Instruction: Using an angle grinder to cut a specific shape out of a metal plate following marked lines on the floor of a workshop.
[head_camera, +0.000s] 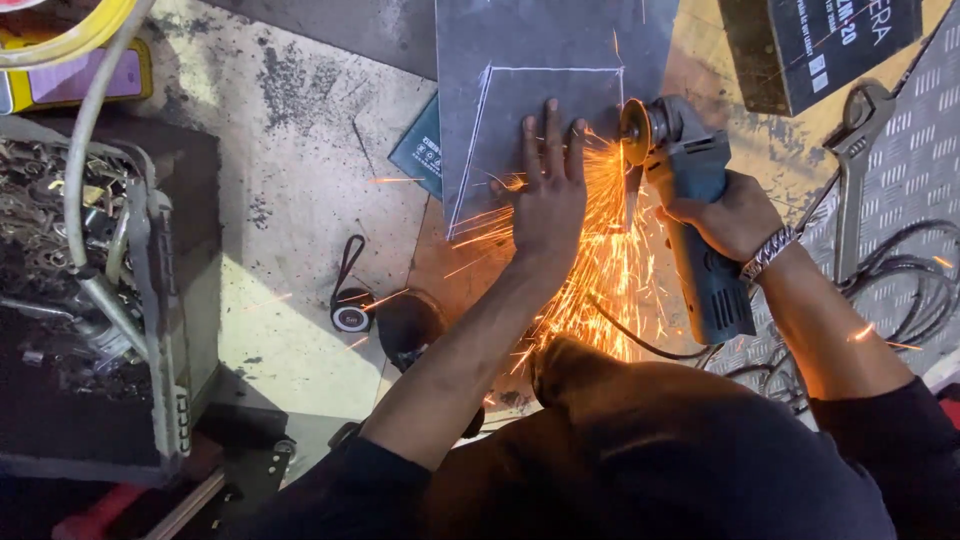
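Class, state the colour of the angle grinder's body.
Blue angle grinder, clearest in the head view.

1. The concrete floor (300, 180) is pale, stained and scuffed, with dark blotches at its far left.
2. A grey metal sheet (545, 60) lies flat on it at far centre, scribed with thin white lines.
3. A dark flat booklet (418, 150) sits just left of the sheet, partly under its edge.
4. A small round tape measure (350, 312) with a black strap loop lies nearer, left of centre.
5. To the right lies a ribbed checker plate (915, 160); a large adjustable wrench (855, 160) rests at its left edge, and black cables (905, 290) coil on it nearer.
6. A dark printed box (820, 45) sits at far right.
7. A boxy machine (100, 300) full of metal parts stands at left.
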